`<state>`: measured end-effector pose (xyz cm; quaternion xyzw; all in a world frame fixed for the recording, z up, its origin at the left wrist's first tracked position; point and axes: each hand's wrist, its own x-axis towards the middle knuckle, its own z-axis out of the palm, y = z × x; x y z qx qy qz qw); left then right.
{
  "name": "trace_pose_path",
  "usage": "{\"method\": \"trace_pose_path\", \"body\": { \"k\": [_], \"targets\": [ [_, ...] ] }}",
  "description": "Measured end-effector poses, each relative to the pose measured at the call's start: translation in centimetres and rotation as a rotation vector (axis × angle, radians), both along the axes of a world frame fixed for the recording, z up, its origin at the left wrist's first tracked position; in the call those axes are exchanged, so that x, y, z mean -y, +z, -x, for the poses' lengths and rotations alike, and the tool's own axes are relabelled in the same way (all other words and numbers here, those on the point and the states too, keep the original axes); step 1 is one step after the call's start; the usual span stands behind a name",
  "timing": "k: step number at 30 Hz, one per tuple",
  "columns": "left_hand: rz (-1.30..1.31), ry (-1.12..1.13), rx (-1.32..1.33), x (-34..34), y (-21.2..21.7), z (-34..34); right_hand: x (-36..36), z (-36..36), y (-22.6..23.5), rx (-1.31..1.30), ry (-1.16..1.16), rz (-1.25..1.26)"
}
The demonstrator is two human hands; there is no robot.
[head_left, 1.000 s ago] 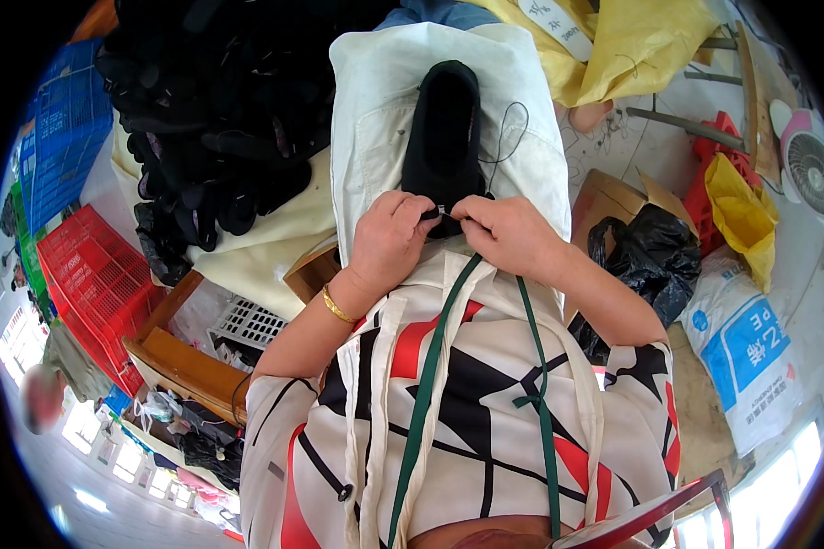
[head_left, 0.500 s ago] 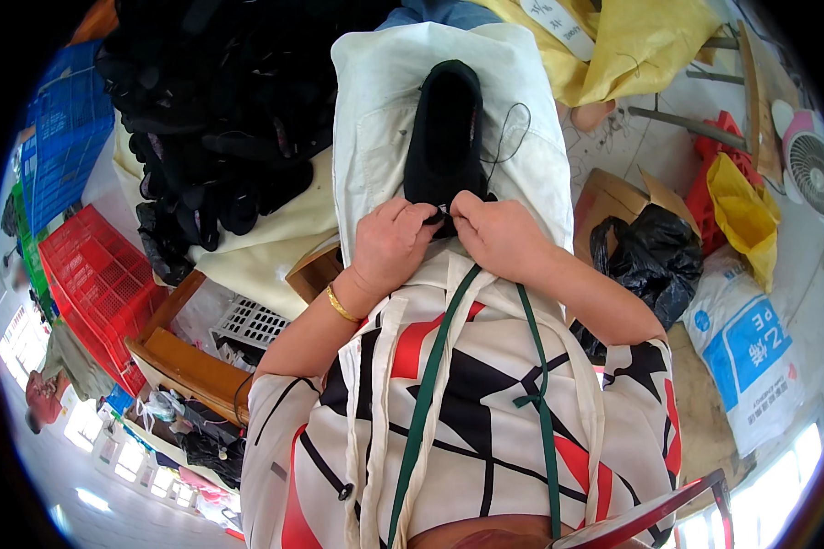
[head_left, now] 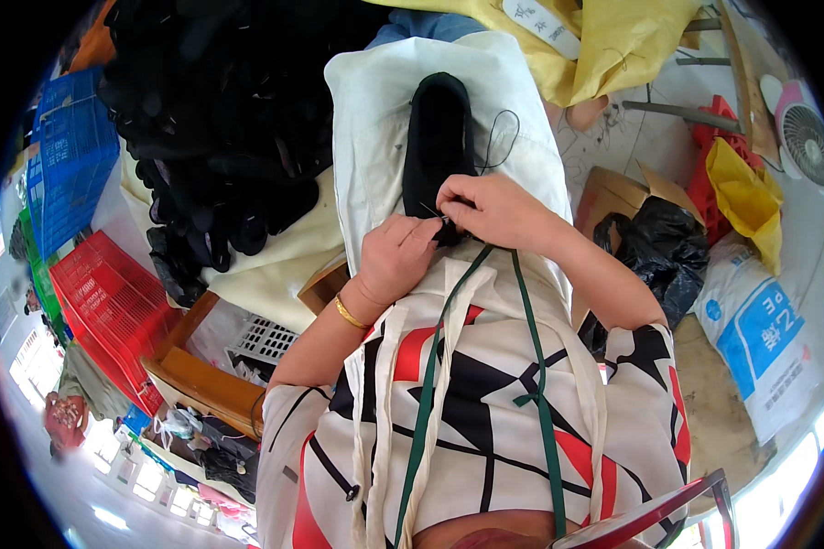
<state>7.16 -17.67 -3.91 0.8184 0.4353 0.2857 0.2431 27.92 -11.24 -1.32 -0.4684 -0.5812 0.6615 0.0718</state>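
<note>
A black shoe upper (head_left: 419, 174) lies lengthwise on the white cloth (head_left: 366, 128) over my lap, its opening facing up. My left hand (head_left: 396, 256) pinches the end of the upper nearest me between thumb and fingers. Just to the right, my right hand (head_left: 504, 212) is closed, thumb against bent fingers, above the same end. A thin pale line like a needle shows by its fingertips, but what they grip is too small to make out. From the upper's right side a dark thread (head_left: 515, 123) loops over the cloth.
A large heap of black shoe uppers (head_left: 220, 110) is at the left, beside blue (head_left: 73, 146) and red crates (head_left: 114, 302). On the right are a cardboard box (head_left: 604, 197), a black plastic bag (head_left: 659, 242), a white-and-blue sack (head_left: 755, 339) and a fan (head_left: 806, 142).
My right hand has lifted slightly and turned over the near end of the upper. The left hand has shifted a little toward me, still pinching the upper. The whole view has tilted slightly.
</note>
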Motion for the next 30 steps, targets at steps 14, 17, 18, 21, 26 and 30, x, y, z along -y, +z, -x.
{"method": "trace_pose_path", "body": {
  "k": [14,17,18,21,26,30],
  "targets": [
    [0.147,0.026,0.110,-0.7,-0.5,-0.1,-2.8,1.6,-0.7,-0.272,-0.486,0.137],
    [0.203,0.058,0.117,-0.7,-0.3,-0.1,-4.2,-0.9,1.8,-0.437,-0.538,0.338],
    [0.205,0.056,0.131,-0.9,-0.2,-0.2,-4.8,-2.0,3.0,-0.473,-0.586,0.295],
    [0.193,0.042,0.154,-1.3,0.0,-0.3,-7.3,-5.9,5.5,-0.749,-0.700,-0.084],
    [0.263,0.053,0.146,-0.8,-0.1,-0.4,-8.4,-8.4,8.7,-0.496,-0.848,-0.366],
    [0.238,0.058,0.172,-1.1,-0.1,-0.7,-5.9,-6.6,4.2,-0.262,-0.532,-0.278]
  ]
}}
